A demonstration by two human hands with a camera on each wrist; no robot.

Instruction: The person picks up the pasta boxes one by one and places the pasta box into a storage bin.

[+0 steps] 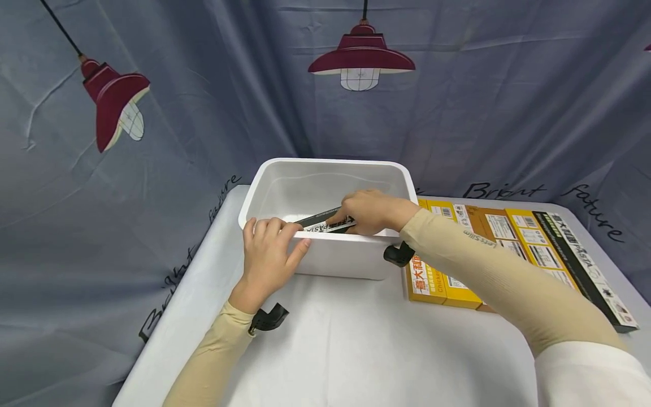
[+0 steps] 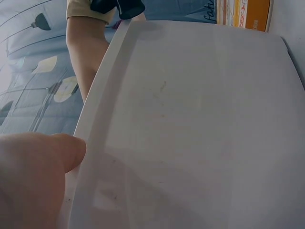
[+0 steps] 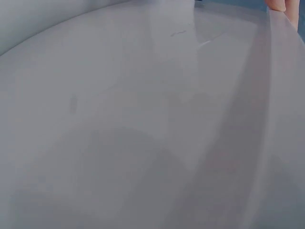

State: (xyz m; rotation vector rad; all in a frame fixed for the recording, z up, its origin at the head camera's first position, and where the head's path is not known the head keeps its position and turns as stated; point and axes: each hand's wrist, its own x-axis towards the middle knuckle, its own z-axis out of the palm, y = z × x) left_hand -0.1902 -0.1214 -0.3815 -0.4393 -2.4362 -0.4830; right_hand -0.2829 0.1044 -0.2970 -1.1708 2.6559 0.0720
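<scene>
A deep white plastic bin (image 1: 341, 254) stands at the back of the table. My left hand (image 1: 272, 260) grips its near rim at the left, fingers hooked over the edge and thumb beside it. Reaching down into the bin, my right hand (image 1: 373, 212) holds a black-and-white pasta box (image 1: 319, 220) that lies slanted inside; the near wall hides its lower part. In the left wrist view the outer bin wall (image 2: 190, 119) fills most of the picture, with my left thumb (image 2: 71, 150) at the rim. Mostly bin wall (image 3: 143, 119) shows in the right wrist view.
Right of the bin lie yellow boxes (image 1: 427, 287), a brown box (image 1: 488, 223) and another black-and-white pasta box (image 1: 585, 265), side by side. A white cloth (image 1: 356, 345) covers the table. Behind hangs a blue-grey curtain (image 1: 229, 96) printed with red lamps.
</scene>
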